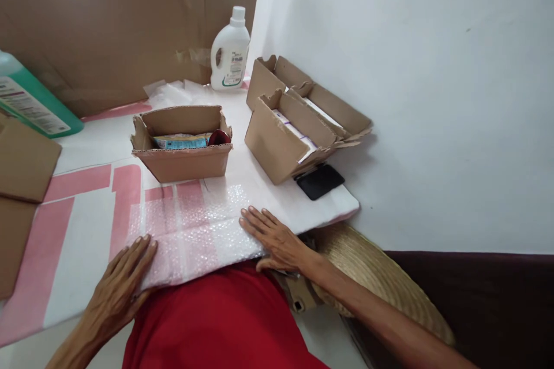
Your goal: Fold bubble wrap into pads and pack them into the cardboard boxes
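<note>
A sheet of clear bubble wrap [194, 230] lies flat on the white and pink table top [86, 213], close to the near edge. My left hand [119, 291] rests on the sheet's left corner with its fingers stretched out. My right hand [272, 239] lies flat on the sheet's right edge, fingers spread. Neither hand holds anything. Just beyond the sheet stands a small open cardboard box [182, 144] with a blue-labelled packet and a dark red item inside.
A second torn-open cardboard box [298, 121] with white packets sits by the white wall [433, 98], a black phone [320, 180] beside it. A white bottle [230, 49] stands at the back, a green bottle [30, 101] at far left. Flat cardboard [21, 167] lies left; a straw hat [372, 271] is below right.
</note>
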Demonstrator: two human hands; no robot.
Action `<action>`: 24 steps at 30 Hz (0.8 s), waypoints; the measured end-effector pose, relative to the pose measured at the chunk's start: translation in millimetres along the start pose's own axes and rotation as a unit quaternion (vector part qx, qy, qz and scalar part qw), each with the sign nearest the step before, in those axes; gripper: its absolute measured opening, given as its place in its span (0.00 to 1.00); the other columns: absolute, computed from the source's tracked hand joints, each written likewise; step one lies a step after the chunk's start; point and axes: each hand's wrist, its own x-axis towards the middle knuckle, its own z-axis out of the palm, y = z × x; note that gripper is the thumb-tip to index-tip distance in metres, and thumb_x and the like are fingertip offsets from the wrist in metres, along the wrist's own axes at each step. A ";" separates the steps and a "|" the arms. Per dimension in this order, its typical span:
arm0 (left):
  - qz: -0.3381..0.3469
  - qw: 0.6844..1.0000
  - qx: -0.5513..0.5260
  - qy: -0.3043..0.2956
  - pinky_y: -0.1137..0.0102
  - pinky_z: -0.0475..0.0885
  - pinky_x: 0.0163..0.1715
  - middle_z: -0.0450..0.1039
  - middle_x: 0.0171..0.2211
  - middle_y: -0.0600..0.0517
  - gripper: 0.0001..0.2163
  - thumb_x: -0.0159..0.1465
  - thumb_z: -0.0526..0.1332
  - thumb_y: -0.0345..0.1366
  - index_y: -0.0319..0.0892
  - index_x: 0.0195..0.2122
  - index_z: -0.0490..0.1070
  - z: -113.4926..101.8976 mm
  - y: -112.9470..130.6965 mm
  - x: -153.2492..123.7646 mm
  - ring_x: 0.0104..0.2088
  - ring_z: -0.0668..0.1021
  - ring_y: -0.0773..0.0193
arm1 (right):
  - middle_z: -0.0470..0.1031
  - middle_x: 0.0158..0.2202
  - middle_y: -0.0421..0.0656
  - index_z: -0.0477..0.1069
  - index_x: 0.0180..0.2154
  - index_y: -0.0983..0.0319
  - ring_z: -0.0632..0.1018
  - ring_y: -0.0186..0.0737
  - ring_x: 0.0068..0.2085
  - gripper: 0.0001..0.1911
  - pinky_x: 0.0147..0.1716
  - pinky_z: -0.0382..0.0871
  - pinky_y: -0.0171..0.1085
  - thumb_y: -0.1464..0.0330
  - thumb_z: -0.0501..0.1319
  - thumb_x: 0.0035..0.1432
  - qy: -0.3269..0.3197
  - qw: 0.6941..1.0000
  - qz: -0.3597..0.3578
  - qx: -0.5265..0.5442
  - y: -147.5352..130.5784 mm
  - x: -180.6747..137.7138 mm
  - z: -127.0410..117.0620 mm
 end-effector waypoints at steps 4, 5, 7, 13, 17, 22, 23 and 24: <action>0.006 0.999 -0.050 0.002 0.64 0.61 0.65 0.67 0.66 0.45 0.37 0.60 0.53 0.23 0.44 0.73 0.51 -7.1 -0.7 -20.7 0.68 0.66 0.56 | 0.57 0.72 0.49 0.54 0.71 0.62 0.55 0.49 0.73 0.34 0.69 0.57 0.51 0.74 0.56 0.66 0.060 0.998 -0.013 0.006 1.2 -15.1 10.1; -0.004 0.997 -0.072 -0.002 0.64 0.63 0.65 0.67 0.66 0.46 0.38 0.59 0.52 0.22 0.45 0.72 0.53 -8.5 -0.1 -25.0 0.68 0.67 0.56 | 0.60 0.71 0.48 0.56 0.71 0.61 0.57 0.48 0.73 0.33 0.68 0.59 0.51 0.75 0.55 0.66 0.074 0.997 -0.018 0.021 1.6 -17.5 10.8; -0.037 0.993 -0.111 -0.001 0.64 0.66 0.64 0.67 0.65 0.47 0.38 0.58 0.50 0.20 0.48 0.71 0.56 -9.8 0.7 -30.7 0.66 0.69 0.58 | 0.65 0.68 0.48 0.59 0.69 0.60 0.61 0.47 0.71 0.29 0.65 0.64 0.51 0.73 0.55 0.68 0.104 0.993 -0.022 0.058 2.4 -20.3 10.7; -0.153 0.967 -0.194 0.066 0.67 0.76 0.53 0.77 0.53 0.48 0.23 0.63 0.57 0.28 0.48 0.59 0.71 -7.3 -6.9 -18.7 0.51 0.80 0.60 | 0.78 0.57 0.48 0.74 0.58 0.56 0.75 0.49 0.61 0.18 0.57 0.71 0.53 0.65 0.60 0.69 0.225 0.954 0.025 0.195 -1.7 -11.6 12.9; -0.262 0.928 -0.248 0.098 0.66 0.76 0.51 0.79 0.47 0.51 0.09 0.66 0.59 0.37 0.48 0.44 0.78 -8.5 -3.8 -6.0 0.46 0.81 0.60 | 0.82 0.48 0.45 0.79 0.46 0.55 0.79 0.48 0.53 0.09 0.53 0.73 0.53 0.66 0.60 0.69 0.316 0.909 0.112 0.249 -13.3 -0.3 19.3; -0.394 0.871 -0.268 0.116 0.67 0.74 0.43 0.77 0.38 0.53 0.13 0.65 0.62 0.50 0.47 0.38 0.77 -11.7 12.8 2.9 0.38 0.80 0.61 | 0.78 0.38 0.46 0.74 0.34 0.58 0.76 0.48 0.46 0.08 0.45 0.74 0.48 0.63 0.63 0.67 0.366 0.871 0.235 0.229 -25.1 7.2 19.4; -0.406 0.869 -0.257 0.119 0.68 0.73 0.41 0.77 0.36 0.53 0.14 0.64 0.62 0.51 0.46 0.37 0.76 -12.3 15.7 4.6 0.36 0.79 0.61 | 0.77 0.37 0.46 0.72 0.32 0.58 0.75 0.48 0.44 0.10 0.44 0.74 0.47 0.63 0.63 0.67 0.365 0.870 0.247 0.221 -26.6 8.5 18.5; -0.414 0.868 -0.248 0.119 0.68 0.72 0.39 0.76 0.35 0.53 0.15 0.64 0.61 0.53 0.46 0.36 0.76 -12.9 18.2 6.5 0.35 0.78 0.61 | 0.75 0.35 0.45 0.70 0.31 0.58 0.74 0.47 0.43 0.11 0.43 0.73 0.46 0.63 0.63 0.67 0.363 0.870 0.255 0.214 -27.8 10.0 17.7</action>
